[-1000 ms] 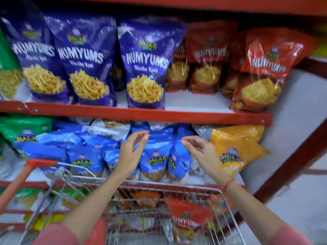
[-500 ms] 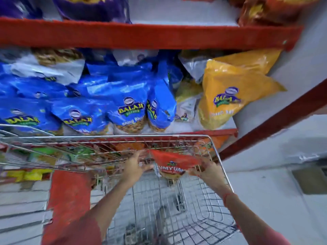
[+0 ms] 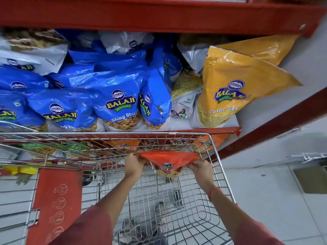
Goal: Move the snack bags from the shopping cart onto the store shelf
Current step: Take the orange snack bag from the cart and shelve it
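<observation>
Low in the middle of the frame, both hands hold one red snack bag [image 3: 168,159] inside the shopping cart [image 3: 215,152]; the left hand [image 3: 133,164] has its fingers closed on the bag's left top corner, and the right hand [image 3: 200,167] has its fingers closed on the right top corner; neither hand is nearer than the other, since each is already touching the bag. The bag hangs between them just under the cart's far rim; its top edge runs left to right across the frame, stretched taut from one grip to the other, while its body sags down and toward the viewer, with the printed logo and a window of yellow snack showing below. No other bag can be made out on the cart's wire floor, though the near end is blurred.

The shelf lies straight beyond the bag, toward the top of the frame; blue bags [image 3: 122,103] crowd the centre and left, and a yellow bag [image 3: 230,89] leans at the right. Judging from this, the coming move is a lift up and over the wire rim, then forward; the wide top edge would clear the rim most easily if kept level and parallel to it. Where a red bag belongs is not clear; the red shelf edge [image 3: 159,15] at the top hides the tier above.
</observation>
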The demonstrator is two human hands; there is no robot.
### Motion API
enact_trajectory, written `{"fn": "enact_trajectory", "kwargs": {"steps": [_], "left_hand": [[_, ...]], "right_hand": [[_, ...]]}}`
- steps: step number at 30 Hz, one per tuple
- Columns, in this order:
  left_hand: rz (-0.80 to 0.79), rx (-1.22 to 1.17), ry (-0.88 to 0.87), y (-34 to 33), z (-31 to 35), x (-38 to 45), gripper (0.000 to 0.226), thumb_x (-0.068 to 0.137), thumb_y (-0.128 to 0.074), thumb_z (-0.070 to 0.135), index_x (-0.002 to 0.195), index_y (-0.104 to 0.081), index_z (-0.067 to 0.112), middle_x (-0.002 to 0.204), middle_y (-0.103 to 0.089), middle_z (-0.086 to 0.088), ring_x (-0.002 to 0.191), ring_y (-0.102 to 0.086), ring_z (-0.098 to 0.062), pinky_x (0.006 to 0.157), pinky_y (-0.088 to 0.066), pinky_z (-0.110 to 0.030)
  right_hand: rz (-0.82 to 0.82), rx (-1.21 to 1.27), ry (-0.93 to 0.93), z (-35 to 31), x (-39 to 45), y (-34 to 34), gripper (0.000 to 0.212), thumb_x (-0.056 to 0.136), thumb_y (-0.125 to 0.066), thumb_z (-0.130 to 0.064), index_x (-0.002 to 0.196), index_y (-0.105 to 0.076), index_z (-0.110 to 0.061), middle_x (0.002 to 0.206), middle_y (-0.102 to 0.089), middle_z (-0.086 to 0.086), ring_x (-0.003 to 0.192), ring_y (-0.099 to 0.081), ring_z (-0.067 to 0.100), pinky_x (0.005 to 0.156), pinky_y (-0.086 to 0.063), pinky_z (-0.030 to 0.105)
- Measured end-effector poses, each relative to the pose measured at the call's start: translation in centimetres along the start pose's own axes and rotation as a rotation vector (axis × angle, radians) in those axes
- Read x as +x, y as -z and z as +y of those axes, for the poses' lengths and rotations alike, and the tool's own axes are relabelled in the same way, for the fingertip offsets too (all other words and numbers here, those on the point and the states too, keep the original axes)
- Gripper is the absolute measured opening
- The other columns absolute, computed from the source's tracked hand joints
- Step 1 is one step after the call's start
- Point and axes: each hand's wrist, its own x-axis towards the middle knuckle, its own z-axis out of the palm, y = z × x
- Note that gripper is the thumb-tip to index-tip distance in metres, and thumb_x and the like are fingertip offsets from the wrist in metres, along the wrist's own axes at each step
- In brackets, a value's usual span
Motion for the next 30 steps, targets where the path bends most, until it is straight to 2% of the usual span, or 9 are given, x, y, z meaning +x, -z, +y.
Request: {"fn": "enact_trajectory", "kwargs": {"steps": [4,6,9,13,15,18,20,25,30], "left_hand": [[-0.018,-0.120,-0.030,2.4,1.2,-2.1,0.015,0.079,-0.066,0.000,0.094,-0.069,0.003,0.092,-0.074,-0.012,0.085,-0.069,-0.026,0.083,-0.054,-0.037],[-0.026,-0.194,-0.072,3.7,2.1,-3.5,0.017,0.082,-0.064,0.003,0.092,-0.065,0.016,0.087,-0.072,-0.003,0.081,-0.067,-0.021,0.077,-0.054,-0.031],[-0.021,-0.286,-0.146,5.9,4.2,-5.5,0.021,0.087,-0.059,0.004,0.102,-0.061,0.019,0.089,-0.071,0.011,0.070,-0.067,0.003,0.056,-0.050,-0.006],[0.021,-0.356,-0.297,9.3,8.3,-7.7,0.030,0.087,-0.061,0.009,0.100,-0.057,0.036,0.087,-0.069,0.023,0.080,-0.065,0.013,0.065,-0.049,-0.002],[0.051,-0.402,-0.373,10.9,10.5,-8.3,0.029,0.088,-0.059,0.007,0.107,-0.057,0.029,0.091,-0.067,0.021,0.082,-0.063,0.016,0.069,-0.046,0.001],[0.092,-0.497,-0.443,13.1,13.9,-8.6,0.026,0.087,-0.060,0.010,0.097,-0.058,0.034,0.095,-0.068,0.016,0.082,-0.064,0.014,0.069,-0.047,0.000],[0.122,-0.567,-0.480,14.5,16.3,-8.7,0.019,0.086,-0.063,0.013,0.089,-0.059,0.031,0.091,-0.070,0.013,0.078,-0.066,0.010,0.066,-0.048,-0.003],[0.141,-0.699,-0.578,17.5,21.9,-9.0,0.016,0.085,-0.062,0.008,0.078,-0.048,0.008,0.079,-0.066,-0.007,0.074,-0.062,-0.013,0.076,-0.052,-0.027],[0.159,-0.730,-0.707,20.1,26.8,-8.7,0.021,0.085,-0.063,0.011,0.079,-0.045,0.002,0.082,-0.060,-0.018,0.078,-0.057,-0.019,0.071,-0.052,-0.029]], "right_hand": [[0.019,0.054,0.136,-2.3,-1.5,2.4,0.010,0.078,-0.076,-0.007,0.070,-0.077,-0.001,0.060,-0.069,0.024,0.047,-0.045,0.017,0.043,-0.034,0.018],[0.024,0.083,0.196,-3.9,-2.5,4.0,0.014,0.078,-0.077,-0.011,0.071,-0.076,0.002,0.059,-0.070,0.022,0.046,-0.052,0.019,0.047,-0.045,0.029],[0.047,0.110,0.300,-6.5,-3.9,6.3,0.015,0.078,-0.079,-0.013,0.073,-0.077,0.001,0.050,-0.062,0.009,0.038,-0.045,0.001,0.041,-0.034,0.016],[0.074,0.185,0.422,-9.9,-5.2,9.3,0.024,0.078,-0.079,-0.017,0.067,-0.072,0.004,0.043,-0.057,-0.004,0.039,-0.038,0.003,0.041,-0.030,0.017],[0.093,0.210,0.468,-11.9,-5.9,10.9,0.022,0.078,-0.079,-0.021,0.059,-0.072,-0.012,0.041,-0.048,-0.010,0.040,-0.035,0.004,0.041,-0.028,0.017],[0.087,0.347,0.540,-15.0,-6.6,13.5,0.028,0.080,-0.078,-0.016,0.061,-0.074,-0.035,0.048,-0.066,-0.018,0.045,-0.045,-0.002,0.047,-0.041,0.024],[0.074,0.432,0.570,-17.4,-7.0,15.3,0.016,0.080,-0.077,-0.017,0.074,-0.079,-0.032,0.070,-0.079,-0.007,0.061,-0.058,0.005,0.060,-0.051,0.029],[0.122,0.505,0.663,-22.6,-7.5,19.1,0.006,0.081,-0.076,-0.015,0.079,-0.079,-0.020,0.076,-0.081,-0.003,0.072,-0.061,-0.001,0.069,-0.058,0.039],[0.175,0.543,0.808,-27.1,-7.5,23.0,0.017,0.081,-0.075,-0.013,0.084,-0.080,-0.029,0.081,-0.081,-0.014,0.075,-0.069,-0.004,0.069,-0.061,0.023]]}}
